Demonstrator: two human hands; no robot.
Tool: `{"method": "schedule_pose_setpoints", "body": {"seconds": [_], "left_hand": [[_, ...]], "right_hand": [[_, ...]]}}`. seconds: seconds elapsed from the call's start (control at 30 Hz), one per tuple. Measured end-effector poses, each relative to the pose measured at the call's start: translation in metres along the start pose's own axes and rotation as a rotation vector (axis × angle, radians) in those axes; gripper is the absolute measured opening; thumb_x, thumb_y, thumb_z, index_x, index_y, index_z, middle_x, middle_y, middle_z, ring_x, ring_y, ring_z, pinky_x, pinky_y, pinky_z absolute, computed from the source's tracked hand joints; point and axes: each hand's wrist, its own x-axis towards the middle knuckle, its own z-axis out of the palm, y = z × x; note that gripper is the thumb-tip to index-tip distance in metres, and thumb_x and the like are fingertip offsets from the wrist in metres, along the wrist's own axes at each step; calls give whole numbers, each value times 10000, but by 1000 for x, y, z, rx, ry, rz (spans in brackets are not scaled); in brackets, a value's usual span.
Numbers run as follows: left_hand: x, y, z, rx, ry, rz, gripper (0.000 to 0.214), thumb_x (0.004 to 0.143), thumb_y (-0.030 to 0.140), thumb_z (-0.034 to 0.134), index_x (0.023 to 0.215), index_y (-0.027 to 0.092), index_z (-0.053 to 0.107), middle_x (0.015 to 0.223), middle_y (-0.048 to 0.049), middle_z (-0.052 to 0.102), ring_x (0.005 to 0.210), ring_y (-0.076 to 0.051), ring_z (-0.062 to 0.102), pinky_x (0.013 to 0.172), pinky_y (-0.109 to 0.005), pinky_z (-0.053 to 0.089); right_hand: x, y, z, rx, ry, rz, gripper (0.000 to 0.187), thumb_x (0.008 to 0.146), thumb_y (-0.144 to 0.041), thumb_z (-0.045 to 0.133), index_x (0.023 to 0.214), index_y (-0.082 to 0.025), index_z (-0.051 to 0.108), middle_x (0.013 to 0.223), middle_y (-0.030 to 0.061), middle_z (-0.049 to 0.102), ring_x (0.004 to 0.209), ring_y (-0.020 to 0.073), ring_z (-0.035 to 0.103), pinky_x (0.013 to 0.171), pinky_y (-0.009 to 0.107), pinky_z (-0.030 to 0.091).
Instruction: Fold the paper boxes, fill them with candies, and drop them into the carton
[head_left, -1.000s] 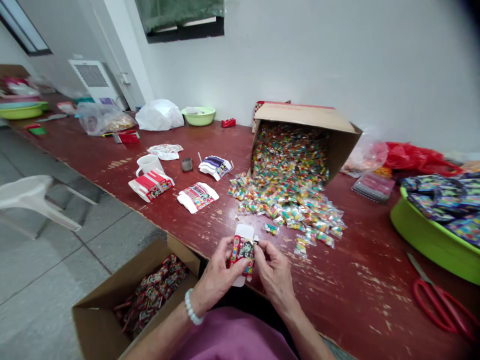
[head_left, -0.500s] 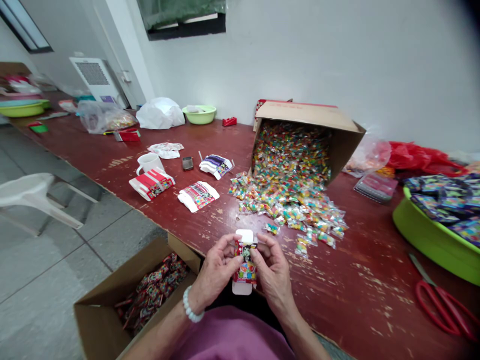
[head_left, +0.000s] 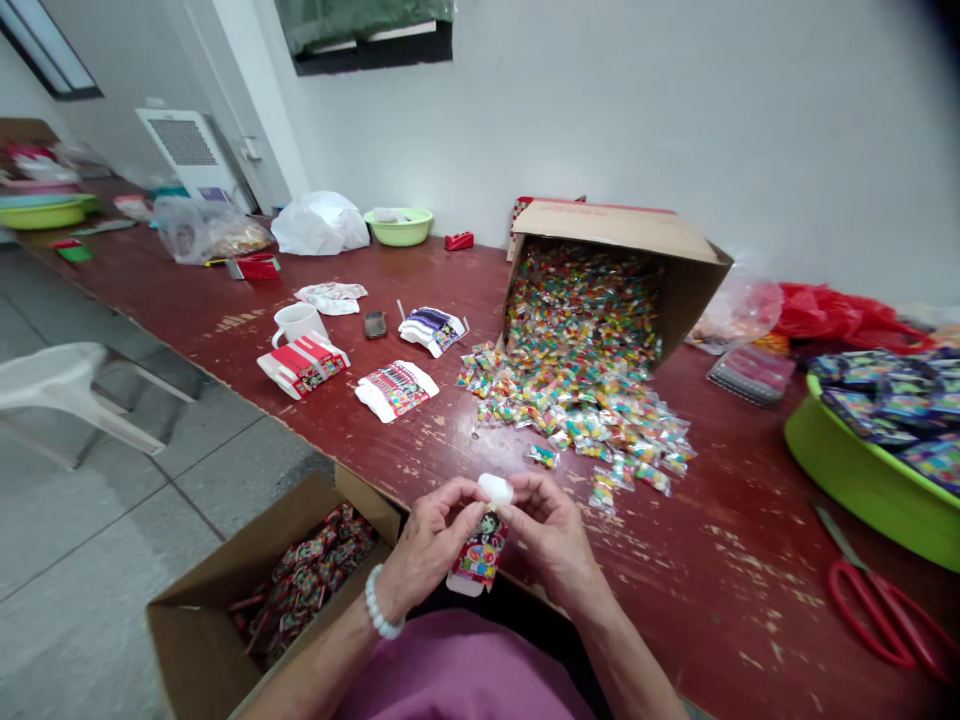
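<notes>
A small red printed candy box (head_left: 480,550) with white end flaps is held between my two hands, over the table's front edge. My left hand (head_left: 439,535), with a pale bead bracelet at the wrist, is closed on its upper left side. Fingers of my right hand (head_left: 551,530) pinch the upper right side beside the raised white flap. Just beyond my hands lie small clear packets of coloured candy (head_left: 543,457), spilling from a tipped cardboard carton (head_left: 690,290). To the left are stacks of flat red boxes (head_left: 397,388) and purple boxes (head_left: 433,330).
On the floor at left, an open carton (head_left: 195,640) holds several filled red boxes. Red-handled scissors (head_left: 874,610) and a green basin (head_left: 840,480) of dark packs are at right. A white mug (head_left: 298,322) and a white stool (head_left: 60,385) stand to the left.
The candy box has tilted, its lower end swinging left. My fingers have moved up to its top end, around the white flap, which now bends over.
</notes>
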Motion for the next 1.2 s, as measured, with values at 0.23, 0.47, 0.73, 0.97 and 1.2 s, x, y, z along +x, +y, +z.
{"method": "schedule_pose_setpoints", "body": {"seconds": [0.23, 0.47, 0.73, 0.97, 1.2], "left_hand": [[-4, -3, 6, -520, -59, -255, 434, 884, 409, 626, 1225, 248, 411, 882, -2, 650, 728, -141, 635, 675, -269, 523], [-2, -4, 14, -547, -56, -430, 510, 901, 588, 476, 1170, 166, 575, 686, -28, 650, 482, -129, 580, 432, -223, 473], [0, -10, 15, -327, -76, -367, 680, 865, 709, 410, 961, 98, 691, 624, -62, 658, 432, -124, 565, 406, -217, 447], [0, -12, 5, -214, -151, -290, 671, 917, 656, 358, 1142, 112, 680, 666, -66, 672, 455, -121, 578, 425, -214, 466], [0, -4, 3, -250, -131, -297, 657, 891, 649, 440, 1267, 146, 632, 651, -44, 655, 466, -131, 580, 424, -226, 478]], "right_hand": [[-3, 5, -2, -186, -44, -158, 194, 747, -346, 787, 724, -175, 697, 691, 0, 644, 627, 128, 577, 612, 245, 464], [-7, -3, -2, -469, -156, -269, 230, 894, -387, 623, 810, -185, 691, 832, 43, 669, 723, 164, 631, 650, 268, 509], [-1, -17, 5, -455, -135, -53, 251, 824, -407, 692, 854, -160, 726, 761, 49, 723, 609, 160, 633, 534, 249, 508], [2, -12, 8, -315, -136, -63, 218, 797, -387, 725, 810, -169, 735, 755, 55, 753, 654, 175, 660, 613, 279, 530], [-4, -20, 5, -440, -277, -209, 166, 900, -324, 621, 855, -200, 720, 979, 64, 738, 862, 203, 678, 784, 327, 531]]}}
